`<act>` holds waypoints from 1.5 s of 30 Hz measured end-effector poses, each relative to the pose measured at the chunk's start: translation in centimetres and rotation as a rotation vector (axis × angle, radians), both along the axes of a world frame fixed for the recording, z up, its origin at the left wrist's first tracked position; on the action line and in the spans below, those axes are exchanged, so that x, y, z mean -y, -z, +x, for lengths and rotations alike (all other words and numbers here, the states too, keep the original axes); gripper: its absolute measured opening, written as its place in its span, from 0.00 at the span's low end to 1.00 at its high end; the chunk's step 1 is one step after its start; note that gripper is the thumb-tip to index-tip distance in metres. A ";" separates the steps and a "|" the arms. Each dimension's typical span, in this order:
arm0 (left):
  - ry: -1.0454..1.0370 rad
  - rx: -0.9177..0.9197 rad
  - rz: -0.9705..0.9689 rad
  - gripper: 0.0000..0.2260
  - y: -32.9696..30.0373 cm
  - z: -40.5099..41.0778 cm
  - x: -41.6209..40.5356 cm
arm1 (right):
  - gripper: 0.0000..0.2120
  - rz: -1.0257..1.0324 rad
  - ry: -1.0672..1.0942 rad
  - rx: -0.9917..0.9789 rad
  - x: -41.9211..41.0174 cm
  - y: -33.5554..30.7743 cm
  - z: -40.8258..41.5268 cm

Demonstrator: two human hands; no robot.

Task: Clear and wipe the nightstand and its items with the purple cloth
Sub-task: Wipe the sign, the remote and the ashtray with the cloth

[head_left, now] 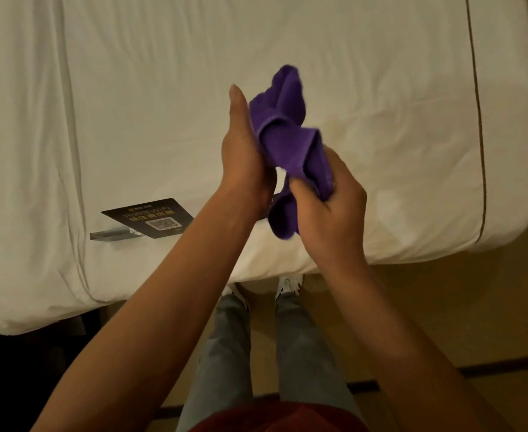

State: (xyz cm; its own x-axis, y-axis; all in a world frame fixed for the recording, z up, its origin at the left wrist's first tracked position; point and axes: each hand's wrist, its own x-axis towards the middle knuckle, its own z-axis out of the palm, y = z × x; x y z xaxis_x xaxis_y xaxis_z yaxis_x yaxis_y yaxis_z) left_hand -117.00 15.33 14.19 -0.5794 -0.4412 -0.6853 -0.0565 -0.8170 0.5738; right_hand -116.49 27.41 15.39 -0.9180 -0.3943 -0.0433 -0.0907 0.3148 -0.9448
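Observation:
The purple cloth [283, 132] is bunched up in the air above the white bed, held between both hands. My left hand [244, 151] presses its flat palm against the cloth's left side, fingers pointing up. My right hand [331, 201] is closed around the lower part of the cloth, and a tail of it hangs below the thumb. A dark Wi-Fi sign card [150, 217] on a clear acrylic base [113, 234] lies on the bed left of my hands. Part of another dark item behind my left wrist is hidden. The nightstand is out of view.
The white bed [381, 88] fills the upper view, its near edge just ahead of my feet. My legs and white shoes [289, 283] stand on a tan floor [443, 307]. A dark area [22, 369] lies at the lower left.

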 end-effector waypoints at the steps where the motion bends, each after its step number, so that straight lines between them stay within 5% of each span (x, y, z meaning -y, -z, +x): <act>1: 0.011 0.013 0.005 0.27 0.2 0.0 0.4 | 0.15 -0.015 -0.040 0.024 -0.5 -0.1 0.4; 4: 0.067 0.056 0.029 0.32 -0.1 -0.1 1.0 | 0.12 -0.068 -0.016 0.133 -1.4 -0.5 0.9; 8: 0.122 0.133 -0.070 0.34 0.6 0.2 1.2 | 0.19 -0.176 0.318 0.192 -1.8 -1.9 -0.5; 13: 0.308 0.219 -0.216 0.36 0.3 1.1 1.2 | 0.12 -0.114 0.138 0.039 -0.3 -2.2 -1.2; 17: 0.334 0.180 -0.521 0.12 0.9 2.2 0.9 | 0.25 -0.038 -0.141 -0.132 0.7 -0.9 0.9; 22: 0.437 0.053 -0.525 0.32 -0.3 2.7 2.2 | 0.22 0.039 -0.145 -0.258 1.4 -0.8 0.2; 25: 0.514 0.078 -0.561 0.42 -0.8 3.2 2.2 | 0.04 0.061 -0.065 -0.171 1.8 -1.4 -1.8; 27: 0.525 0.086 -0.595 0.42 -0.7 3.5 2.5 | 0.11 0.085 -0.016 -0.053 2.0 -1.7 -3.1; 30: 0.463 0.050 -0.479 0.38 -1.3 3.4 2.7 | 0.18 0.043 -0.012 0.022 1.3 -1.7 -3.8; 37: 0.009 -0.354 0.059 0.22 -2.0 3.8 3.4 | 0.07 -0.205 0.360 0.292 -0.1 -1.3 -4.0; 40: -0.041 -0.394 0.118 0.17 -2.7 3.4 3.0 | 0.04 -0.249 0.331 0.419 1.0 -1.4 -3.5; 45: -0.075 -0.461 0.053 0.24 -2.8 2.6 2.2 | 0.06 -0.282 0.163 0.558 3.5 -1.7 -1.4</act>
